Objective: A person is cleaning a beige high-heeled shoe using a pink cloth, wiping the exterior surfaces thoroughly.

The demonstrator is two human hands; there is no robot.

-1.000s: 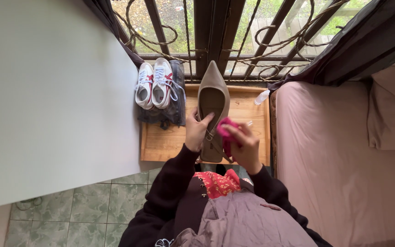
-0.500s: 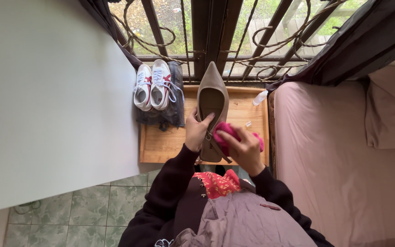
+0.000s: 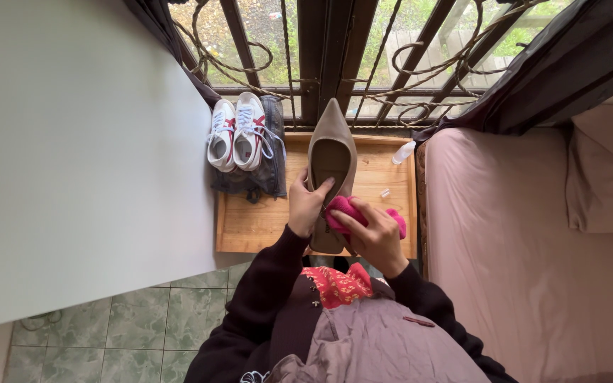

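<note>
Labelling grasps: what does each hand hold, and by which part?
The left hand holds the beige pointed shoe by the side of its opening, thumb inside. The right hand grips the pink cloth, bunched and pressed against the shoe's heel end.

Wooden tray under small bottle

pointed shoe held above a wooden tray by the left hand, cloth pressed to its right side by the right hand, sneakers left of it, bed to the right, window grille behind
</note>
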